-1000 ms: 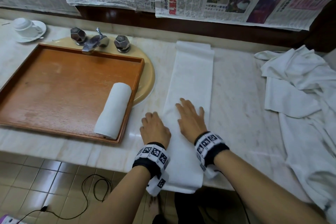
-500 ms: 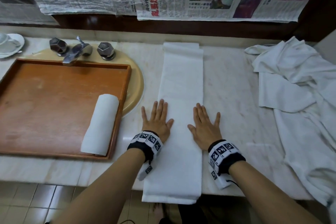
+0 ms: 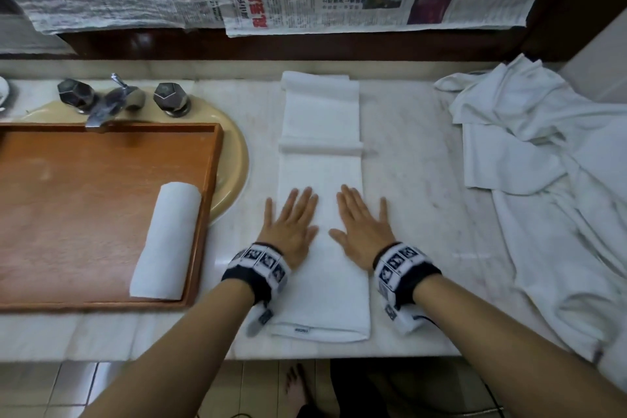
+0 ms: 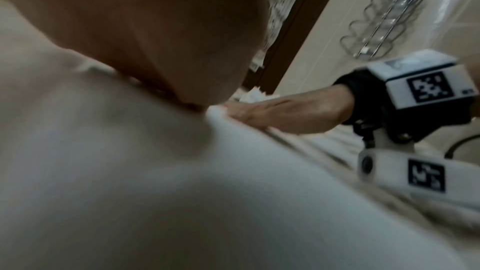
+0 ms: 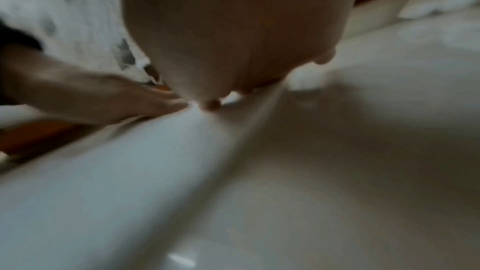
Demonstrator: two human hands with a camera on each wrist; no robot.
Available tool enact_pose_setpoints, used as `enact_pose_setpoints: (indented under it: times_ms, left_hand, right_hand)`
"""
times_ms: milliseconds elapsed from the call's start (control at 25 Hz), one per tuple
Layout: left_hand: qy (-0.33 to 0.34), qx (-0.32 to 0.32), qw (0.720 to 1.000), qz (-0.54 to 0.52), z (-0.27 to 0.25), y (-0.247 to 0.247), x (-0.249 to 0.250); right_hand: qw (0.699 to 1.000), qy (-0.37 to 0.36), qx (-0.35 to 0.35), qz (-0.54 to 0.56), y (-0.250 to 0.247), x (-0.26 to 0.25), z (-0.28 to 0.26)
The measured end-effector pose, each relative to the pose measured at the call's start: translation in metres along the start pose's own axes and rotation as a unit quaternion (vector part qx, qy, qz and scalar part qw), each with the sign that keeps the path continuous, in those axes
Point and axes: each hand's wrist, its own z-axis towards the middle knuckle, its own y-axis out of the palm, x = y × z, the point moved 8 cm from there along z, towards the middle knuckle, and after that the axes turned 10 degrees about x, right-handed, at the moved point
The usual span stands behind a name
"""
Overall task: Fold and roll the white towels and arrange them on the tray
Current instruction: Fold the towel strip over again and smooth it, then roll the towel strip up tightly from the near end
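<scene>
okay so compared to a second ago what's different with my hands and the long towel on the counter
A second ago the left hand had curled fingers; now both it and the right hand lie flat with fingers spread on the folded towel, further apart. A cross crease now shows partway up the strip. Nothing was gripped or let go. The rolled towel in the tray and the towel pile are unchanged.

Both forearms are bare, with no sleeves. Each wrist wears a black band ringed with white blocks printed with black square markers: the left band (image 3: 255, 269), the right band (image 3: 403, 267). A small white camera pod (image 3: 403, 317) hangs under the right band at 6 o'clock, with a thin black cable (image 3: 428, 317) trailing from it. Bare toes (image 3: 296, 387) show below.
</scene>
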Motion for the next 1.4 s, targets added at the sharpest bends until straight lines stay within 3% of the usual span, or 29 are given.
enact_pose_setpoints:
  times_ms: [160, 200, 320, 360, 480, 560, 640, 760, 960, 1400]
  left_hand:
    - [-0.147, 0.003, 0.987, -0.060, -0.029, -0.002, -0.062]
    - [-0.132, 0.015, 0.989, -0.058, -0.033, -0.006, -0.053]
    - [0.006, 0.021, 0.999, -0.041, -0.061, 0.013, 0.015]
    - [0.012, 0.014, 0.999, -0.035, -0.074, 0.024, 0.017]
    - [-0.113, 0.002, 0.993, -0.045, -0.101, 0.035, -0.040]
    - [-0.157, 0.022, 0.986, -0.050, -0.110, 0.026, -0.053]
    - [-0.089, 0.061, 0.991, -0.082, -0.109, 0.018, -0.015]
    - [0.019, 0.052, 0.996, -0.065, -0.117, 0.038, 0.035]
    - [-0.008, 0.068, 0.998, -0.018, -0.134, 0.053, -0.002]
    - [0.074, 0.009, 0.997, 0.020, -0.142, 0.048, -0.024]
  right_hand:
    - [0.985, 0.170, -0.028, 0.018, 0.006, 0.052, -0.022]
    - [0.988, 0.153, -0.008, 0.023, 0.002, 0.038, -0.028]
    - [0.998, -0.005, 0.036, 0.047, 0.020, -0.040, -0.064]
    - [0.998, -0.005, 0.025, 0.055, 0.031, -0.044, -0.075]
    - [0.985, 0.148, -0.011, 0.084, 0.047, 0.010, -0.092]
    - [0.980, 0.184, -0.006, 0.076, 0.042, 0.021, -0.101]
    - [0.990, 0.111, 0.038, 0.080, 0.034, -0.014, -0.103]
    - [0.997, 0.004, 0.055, 0.061, 0.046, -0.065, -0.111]
    - [0.995, 0.012, 0.091, 0.029, 0.060, -0.048, -0.123]
    - [0.998, 0.006, 0.067, 0.013, 0.061, -0.033, -0.131]
